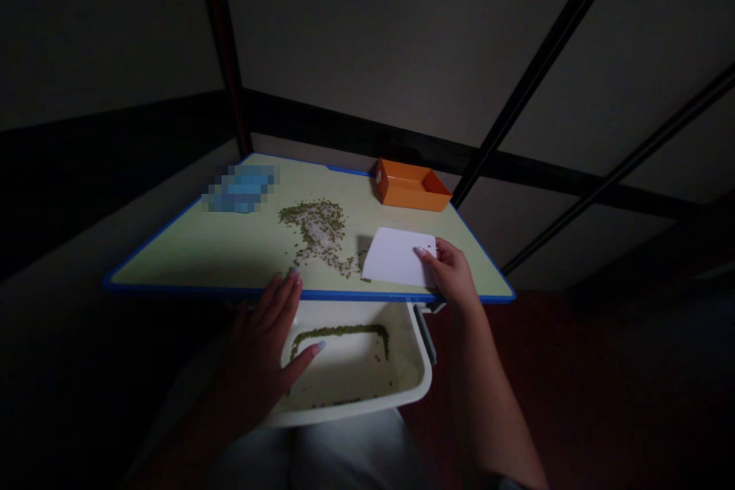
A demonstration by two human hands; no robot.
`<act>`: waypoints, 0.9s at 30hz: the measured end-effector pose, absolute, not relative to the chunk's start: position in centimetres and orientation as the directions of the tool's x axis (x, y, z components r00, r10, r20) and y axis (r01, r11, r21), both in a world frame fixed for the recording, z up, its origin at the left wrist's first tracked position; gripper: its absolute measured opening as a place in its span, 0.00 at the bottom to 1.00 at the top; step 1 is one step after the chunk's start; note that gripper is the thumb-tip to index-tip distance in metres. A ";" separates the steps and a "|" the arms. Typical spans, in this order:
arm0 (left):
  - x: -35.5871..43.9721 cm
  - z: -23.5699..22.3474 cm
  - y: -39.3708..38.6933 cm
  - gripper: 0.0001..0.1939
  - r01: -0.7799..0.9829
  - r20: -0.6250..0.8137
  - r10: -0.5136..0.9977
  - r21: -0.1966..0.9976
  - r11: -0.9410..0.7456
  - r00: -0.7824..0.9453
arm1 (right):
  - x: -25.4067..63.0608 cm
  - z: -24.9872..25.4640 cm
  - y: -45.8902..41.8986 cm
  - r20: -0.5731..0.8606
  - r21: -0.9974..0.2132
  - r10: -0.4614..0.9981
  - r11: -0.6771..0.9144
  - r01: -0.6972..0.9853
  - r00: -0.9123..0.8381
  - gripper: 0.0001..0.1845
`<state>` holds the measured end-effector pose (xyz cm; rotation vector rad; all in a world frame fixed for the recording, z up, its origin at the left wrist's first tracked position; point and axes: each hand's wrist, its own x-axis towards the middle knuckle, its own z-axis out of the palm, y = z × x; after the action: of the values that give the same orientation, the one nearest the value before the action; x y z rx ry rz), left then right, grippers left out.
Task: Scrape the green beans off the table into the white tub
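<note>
Bottom middle: light-clothed lap (pixel 356 440), one. Above it, one white bin (pixel 422 383), partly tucked under the board; green grains line its inner far edge, a few strays on its floor. One grey handle (pixel 426 333) at the bin's right side.

Lower left of centre: left hand (pixel 267 341), fingers extended, thumb spread away over the bin, fingertips over the board's near rim; contact there, can't tell. It covers the bin's left part.

Right of centre: right hand (pixel 453 272), pinching one white scraper (pixel 399 254) by its right end, thumb on top. Scraper is over the board's near right part, lower left corner at the trailing grains.

Centre: one patch of green and pale grains (pixel 321 226), too many to count, tail running toward the scraper. Pale board (pixel 189 260), one, blue rim all round; bare surface left of the grains and between grains and box.

Far right of the board: one orange box (pixel 413 195), open-topped, near the back rim. Far left: blue item, pixelated (pixel 244 187), count unclear. Behind, panelled wall (pixel 367 31) close at the back, dark strips across it.
</note>
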<state>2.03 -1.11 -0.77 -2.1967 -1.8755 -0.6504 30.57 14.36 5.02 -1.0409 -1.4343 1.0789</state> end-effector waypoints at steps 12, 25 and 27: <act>2.2 -0.6 -1.2 0.42 0.968 0.409 0.909 0.183 -0.169 0.082 | 30.6 4.9 14.5 0.215 -0.966 0.967 0.231 0.114 -0.140 0.19; 2.2 -0.5 -1.1 0.42 0.968 0.414 0.905 0.175 -0.182 0.095 | 30.3 5.6 13.6 0.157 -0.979 0.965 0.180 0.097 -0.208 0.19; 2.2 -0.5 -1.1 0.42 0.970 0.413 0.906 0.171 -0.172 0.087 | 30.3 5.7 13.6 0.162 -0.978 0.965 0.184 0.096 -0.207 0.19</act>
<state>2.18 -1.12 -0.55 -2.2034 -1.9202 -0.6545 30.32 13.60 5.66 -1.0581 -1.5179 1.1624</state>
